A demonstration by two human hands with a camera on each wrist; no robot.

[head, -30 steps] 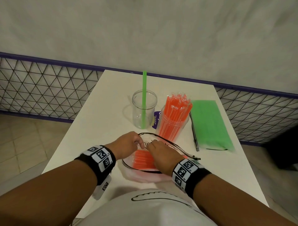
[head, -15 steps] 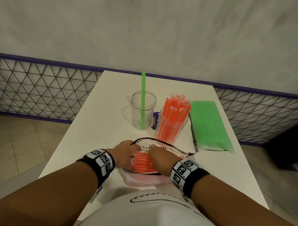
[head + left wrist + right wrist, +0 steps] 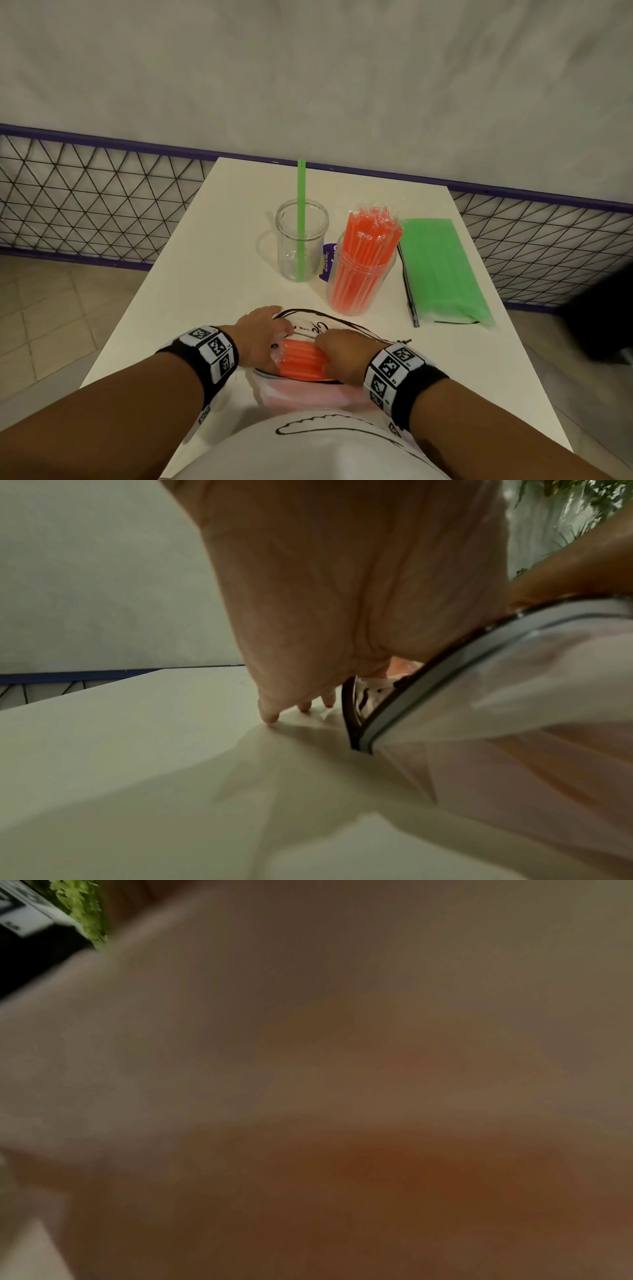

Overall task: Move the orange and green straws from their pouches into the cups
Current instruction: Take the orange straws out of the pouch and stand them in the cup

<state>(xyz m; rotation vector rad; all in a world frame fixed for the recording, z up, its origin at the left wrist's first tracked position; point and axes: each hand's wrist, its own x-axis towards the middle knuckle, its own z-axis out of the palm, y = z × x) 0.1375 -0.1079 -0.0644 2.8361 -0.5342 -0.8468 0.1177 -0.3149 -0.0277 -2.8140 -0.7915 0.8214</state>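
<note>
A clear pouch (image 3: 308, 394) with a black zip rim lies at the near table edge, holding a bundle of orange straws (image 3: 298, 359). My right hand (image 3: 342, 353) is inside the pouch mouth, fingers curled over these straws. My left hand (image 3: 263, 332) holds the pouch's left rim; the left wrist view shows its fingertips (image 3: 270, 718) on the table beside the black rim (image 3: 394, 715). Farther back, a clear cup (image 3: 286, 253) holds one green straw (image 3: 301, 192), and a second cup (image 3: 337, 298) is packed with orange straws (image 3: 373, 233). A pouch of green straws (image 3: 442, 270) lies at the right. The right wrist view is a blur.
The white table (image 3: 205, 274) is narrow, with a mesh fence (image 3: 85, 198) and a wall behind it. A purple label (image 3: 329, 260) lies between the two cups. A black cord (image 3: 409, 291) runs along the green pouch's left side. Tiled floor lies at the left.
Both hands have drawn back toward me along the pouch. The right hand has gone from the pouch mouth down onto the orange straws, and more of the bundle now shows between the hands.
</note>
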